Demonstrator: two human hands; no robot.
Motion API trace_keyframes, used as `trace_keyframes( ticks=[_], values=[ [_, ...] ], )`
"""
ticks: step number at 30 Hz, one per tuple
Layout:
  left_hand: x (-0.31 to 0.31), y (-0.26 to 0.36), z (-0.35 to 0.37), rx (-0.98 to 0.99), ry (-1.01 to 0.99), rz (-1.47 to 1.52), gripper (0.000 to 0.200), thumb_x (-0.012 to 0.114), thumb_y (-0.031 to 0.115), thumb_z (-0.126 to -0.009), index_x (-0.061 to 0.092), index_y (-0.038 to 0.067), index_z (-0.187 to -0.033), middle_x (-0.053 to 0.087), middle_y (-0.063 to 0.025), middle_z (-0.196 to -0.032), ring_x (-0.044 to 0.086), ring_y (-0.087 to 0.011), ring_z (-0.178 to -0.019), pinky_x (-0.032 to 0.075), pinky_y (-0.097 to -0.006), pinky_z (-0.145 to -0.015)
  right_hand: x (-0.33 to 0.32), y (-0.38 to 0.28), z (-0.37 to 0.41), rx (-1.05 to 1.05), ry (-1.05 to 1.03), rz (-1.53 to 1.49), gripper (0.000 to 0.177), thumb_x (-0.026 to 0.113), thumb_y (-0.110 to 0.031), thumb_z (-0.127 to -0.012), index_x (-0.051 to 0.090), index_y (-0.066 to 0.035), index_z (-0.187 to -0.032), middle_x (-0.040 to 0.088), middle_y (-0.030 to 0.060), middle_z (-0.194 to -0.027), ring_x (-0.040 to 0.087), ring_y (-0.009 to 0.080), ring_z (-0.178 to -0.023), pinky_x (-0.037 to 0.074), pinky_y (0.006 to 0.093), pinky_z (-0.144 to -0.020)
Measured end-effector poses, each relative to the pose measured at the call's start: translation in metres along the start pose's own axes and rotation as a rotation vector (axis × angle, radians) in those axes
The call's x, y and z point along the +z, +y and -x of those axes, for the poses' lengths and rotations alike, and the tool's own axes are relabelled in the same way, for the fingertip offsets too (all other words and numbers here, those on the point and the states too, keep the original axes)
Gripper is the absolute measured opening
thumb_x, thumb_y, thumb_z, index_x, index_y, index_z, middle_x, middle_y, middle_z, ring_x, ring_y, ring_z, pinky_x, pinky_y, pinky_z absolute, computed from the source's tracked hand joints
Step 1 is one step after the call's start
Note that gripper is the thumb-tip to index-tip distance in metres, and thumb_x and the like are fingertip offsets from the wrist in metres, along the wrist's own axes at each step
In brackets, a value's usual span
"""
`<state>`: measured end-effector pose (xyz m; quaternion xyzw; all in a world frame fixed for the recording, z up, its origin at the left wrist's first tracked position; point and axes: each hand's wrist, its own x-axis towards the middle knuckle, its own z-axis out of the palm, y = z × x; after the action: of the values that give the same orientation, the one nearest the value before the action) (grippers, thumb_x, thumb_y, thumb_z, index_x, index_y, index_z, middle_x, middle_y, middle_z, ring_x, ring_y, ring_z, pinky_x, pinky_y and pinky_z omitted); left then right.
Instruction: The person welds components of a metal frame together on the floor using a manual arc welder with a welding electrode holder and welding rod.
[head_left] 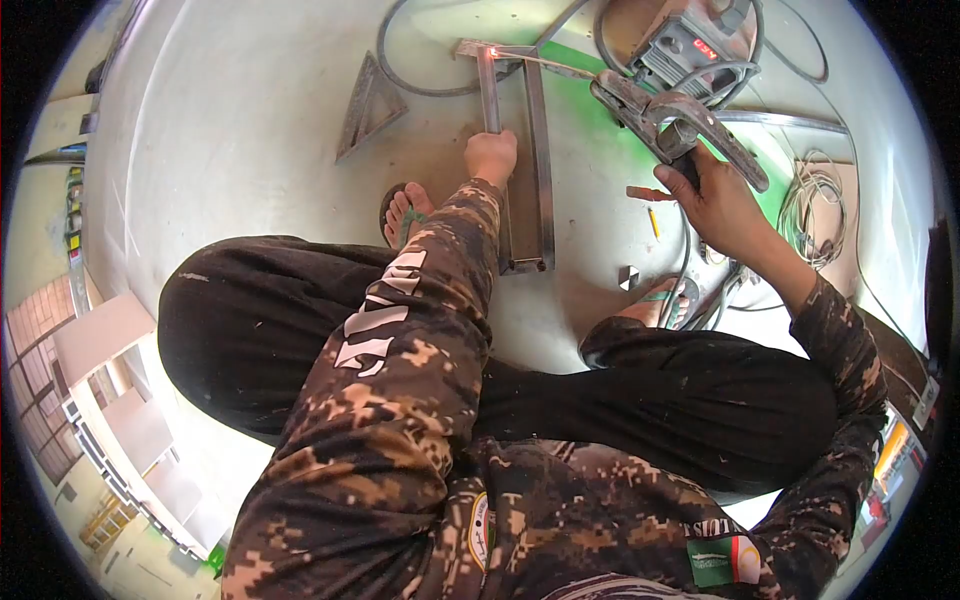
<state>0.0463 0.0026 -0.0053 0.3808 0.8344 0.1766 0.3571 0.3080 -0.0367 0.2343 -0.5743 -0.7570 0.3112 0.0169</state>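
Mid-floor (240, 150), the metal frame (540, 170) lay; judged stiff, fairly heavy, best held well below its hot end. Our left hand (491, 158) clenched one bar; our right hand (725, 205) gripped the electrode holder (622, 101), its thin rod (560, 68) meeting the glow.

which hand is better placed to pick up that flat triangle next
Left, I'd say: the left hand is nearer the triangle, though it must first let go of the metal frame. The right hand is farther off and holds the electrode holder.
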Motion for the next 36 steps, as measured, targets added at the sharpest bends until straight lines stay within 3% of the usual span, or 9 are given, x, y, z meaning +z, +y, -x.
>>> trace_keyframes(
  ticks=[4, 9, 12, 17, 23, 27, 28, 30, 36],
  values=[
    [0.016, -0.021, -0.02, 0.063, -0.046, -0.002, 0.04, 0.055, 0.031, -0.082, 0.072, -0.005, -0.088, 0.069, -0.0284, -0.092, 0.067, -0.0412, -0.095, 0.051, -0.0449, -0.088, 0.003, 0.005, -0.001, -0.02, 0.002, -0.045, 0.043, 0.055, -0.037, -0.099, 0.05, 0.004, -0.11, 0.071, 0.0202, -0.086, 0.069, 0.0394, -0.086, 0.052, 0.045, -0.073],
    [0.008, -0.007, -0.005, -0.048, -0.011, 0.061, 0.039, 0.059, 0.032, -0.08, 0.072, -0.005, -0.086, 0.069, -0.0284, -0.093, 0.068, -0.0403, -0.096, 0.052, -0.0438, -0.086, 0.005, 0.008, -0.001, -0.013, 0.016, 0.024, 0.044, 0.054, -0.037, -0.099, 0.051, 0.005, -0.11, 0.068, 0.0247, -0.088, 0.065, 0.0452, -0.085, 0.051, 0.0464, -0.075],
    [0.003, -0.011, 0.001, -0.058, -0.017, 0.076, 0.04, 0.059, 0.033, -0.081, 0.072, -0.005, -0.086, 0.069, -0.0285, -0.093, 0.068, -0.0401, -0.096, 0.053, -0.0441, -0.086, 0.004, 0.007, 0.002, -0.161, 0.111, 0.004, 0.042, 0.055, -0.036, -0.098, 0.052, 0.003, -0.113, 0.067, 0.0239, -0.088, 0.063, 0.047, -0.085, 0.05, 0.0476, -0.077],
    [0.01, -0.015, -0.002, -0.056, -0.015, 0.065, 0.041, 0.06, 0.034, -0.081, 0.072, -0.005, -0.086, 0.069, -0.0288, -0.093, 0.068, -0.0398, -0.097, 0.053, -0.0445, -0.085, 0.006, 0.007, -0.001, -0.134, 0.065, -0.111, 0.035, 0.056, -0.034, -0.098, 0.053, -0.001, -0.111, 0.068, 0.0155, -0.079, 0.068, 0.0361, -0.078, 0.05, 0.0439, -0.07],
    [0.02, -0.019, -0.004, -0.062, -0.015, 0.069, 0.043, 0.061, 0.036, -0.081, 0.072, -0.005, -0.085, 0.068, -0.0291, -0.093, 0.068, -0.0394, -0.097, 0.053, -0.045, -0.084, 0.003, 0.006, 0.0, -0.058, 0.012, -0.14, 0.036, 0.056, -0.033, -0.098, 0.052, 0.0, -0.11, 0.067, 0.0174, -0.079, 0.067, 0.0388, -0.077, 0.051, 0.044, -0.07],
    [0.02, -0.017, -0.013, -0.064, -0.01, 0.043, 0.044, 0.062, 0.037, -0.081, 0.071, -0.006, -0.085, 0.068, -0.0293, -0.093, 0.068, -0.0392, -0.097, 0.053, -0.0453, -0.083, 0.006, 0.006, -0.001, -0.191, 0.126, -0.003, 0.035, 0.058, -0.03, -0.097, 0.052, 0.002, -0.11, 0.067, 0.0214, -0.084, 0.067, 0.0413, -0.082, 0.051, 0.0444, -0.072],
    [0.02, -0.016, -0.017, -0.063, -0.012, 0.055, 0.045, 0.062, 0.038, -0.081, 0.071, -0.006, -0.085, 0.068, -0.0294, -0.093, 0.068, -0.0391, -0.097, 0.053, -0.0454, -0.083, 0.006, 0.003, 0.001, -0.013, 0.083, -0.103, 0.031, 0.058, -0.025, -0.098, 0.052, 0.003, -0.109, 0.067, 0.0213, -0.085, 0.067, 0.0414, -0.082, 0.051, 0.0447, -0.071],
    [0.035, -0.029, -0.034, -0.04, -0.071, 0.201, 0.046, 0.061, 0.039, -0.081, 0.071, -0.006, -0.086, 0.068, -0.0292, -0.094, 0.068, -0.0398, -0.098, 0.053, -0.0454, -0.084, 0.0, -0.004, 0.001, 0.017, 0.053, -0.152, 0.035, 0.057, -0.028, -0.099, 0.051, 0.006, -0.107, 0.068, 0.0212, -0.082, 0.068, 0.0413, -0.08, 0.052, 0.044, -0.069],
    [0.01, -0.009, -0.01, -0.089, -0.023, 0.085, 0.044, 0.059, 0.035, -0.081, 0.071, -0.007, -0.088, 0.068, -0.0297, -0.095, 0.066, -0.042, -0.099, 0.052, -0.0446, -0.088, 0.008, 0.011, 0.0, -0.033, 0.09, -0.06, 0.041, 0.057, -0.033, -0.099, 0.051, 0.007, -0.105, 0.07, 0.0224, -0.083, 0.07, 0.0382, -0.084, 0.053, 0.0427, -0.07]
  ],
)
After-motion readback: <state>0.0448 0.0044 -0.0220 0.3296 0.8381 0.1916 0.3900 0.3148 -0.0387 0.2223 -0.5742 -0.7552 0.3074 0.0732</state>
